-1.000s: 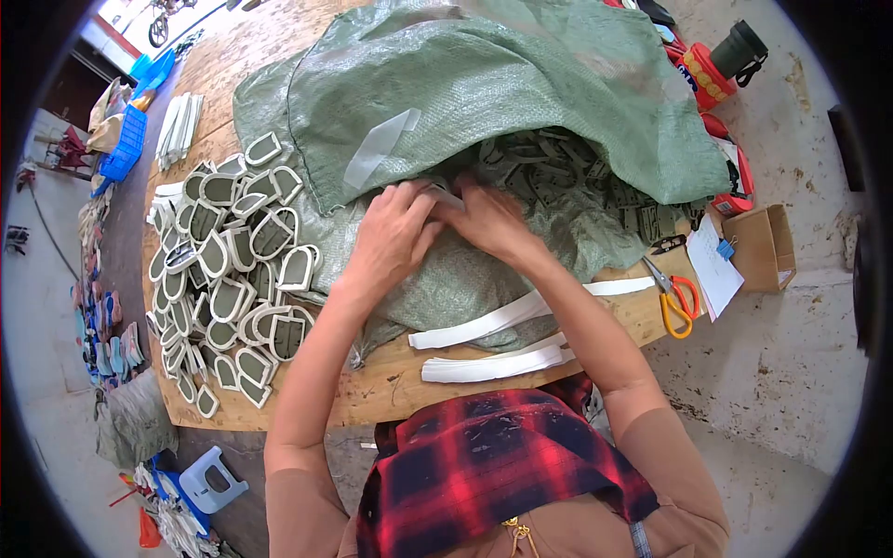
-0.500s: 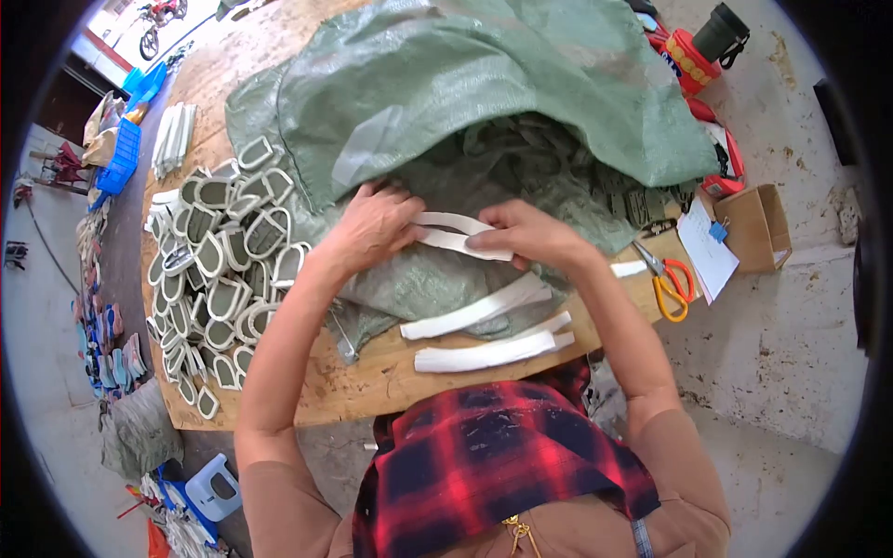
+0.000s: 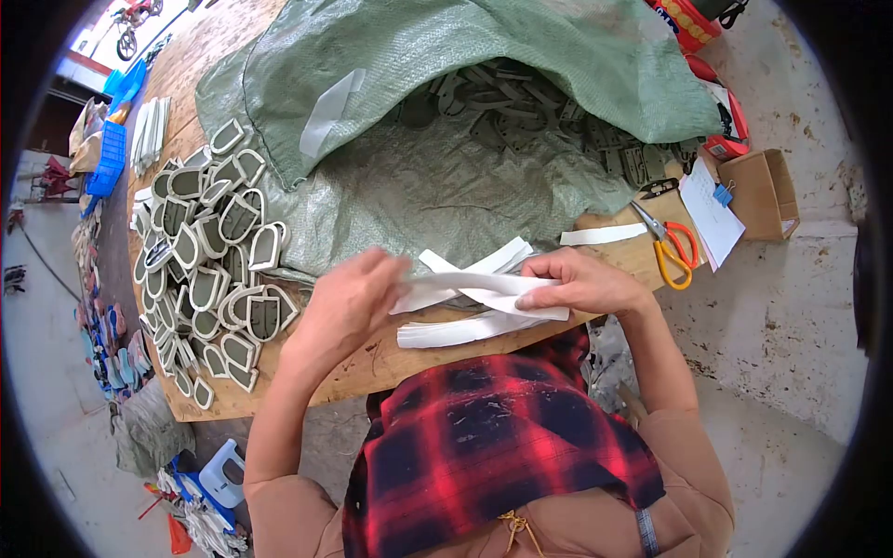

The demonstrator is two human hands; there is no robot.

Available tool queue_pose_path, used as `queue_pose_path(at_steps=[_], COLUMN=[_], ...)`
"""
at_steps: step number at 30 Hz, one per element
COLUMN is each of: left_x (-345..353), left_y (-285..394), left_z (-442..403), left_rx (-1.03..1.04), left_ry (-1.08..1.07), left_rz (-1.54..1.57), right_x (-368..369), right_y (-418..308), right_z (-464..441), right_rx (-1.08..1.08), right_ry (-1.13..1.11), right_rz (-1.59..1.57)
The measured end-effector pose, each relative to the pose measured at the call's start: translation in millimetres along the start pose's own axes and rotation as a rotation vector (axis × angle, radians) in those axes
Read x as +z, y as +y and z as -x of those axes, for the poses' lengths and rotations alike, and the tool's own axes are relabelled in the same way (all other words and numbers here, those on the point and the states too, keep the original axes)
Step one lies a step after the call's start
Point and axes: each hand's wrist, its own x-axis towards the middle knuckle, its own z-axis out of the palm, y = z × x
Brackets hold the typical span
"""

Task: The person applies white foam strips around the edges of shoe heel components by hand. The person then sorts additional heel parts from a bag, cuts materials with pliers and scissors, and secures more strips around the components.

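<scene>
Right hand (image 3: 584,281) pinches one end of a white strip (image 3: 504,296); left hand (image 3: 353,296), blurred, lies at the other, its grip unclear. Probably light and limp, the strip likely handles best by both ends. It spans above the table (image 3: 339,379), before the sack (image 3: 419,56).

The right hand (image 3: 581,282) pinches white strips (image 3: 507,298) above the near side of a wooden table (image 3: 363,363); the left hand (image 3: 353,296), blurred, is at their left end. A green woven sack (image 3: 446,42) spreads beyond, pale-edged dark pieces (image 3: 206,286) pile left, and scissors (image 3: 661,249) lie right, beside paper (image 3: 709,209).
</scene>
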Motion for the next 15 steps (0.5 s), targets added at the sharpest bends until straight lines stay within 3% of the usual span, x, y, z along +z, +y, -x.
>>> queue_pose_path(at_steps=[4, 8, 11, 12, 15], left_x=[-3, 10, 22, 22, -2], left_y=[3, 19, 12, 9, 11], left_z=[-26, -57, -71, -70, -45], left_rx=[0.183, 0.310, 0.194, 0.265, 0.141], left_ry=[0.166, 0.100, -0.028, 0.132, 0.136], left_rz=[-0.107, 0.026, 0.122, 0.147, 0.204], right_x=[1, -1, 1, -1, -8], right_y=[-5, -33, -65, -66, -67], right_z=[0, -11, -14, -16, -7], right_rx=[-0.018, -0.104, -0.238, -0.240, -0.205], right_ry=[0.013, -0.013, -0.003, 0.018, 0.020], right_rz=[-0.154, -0.114, -0.162, -0.149, -0.138])
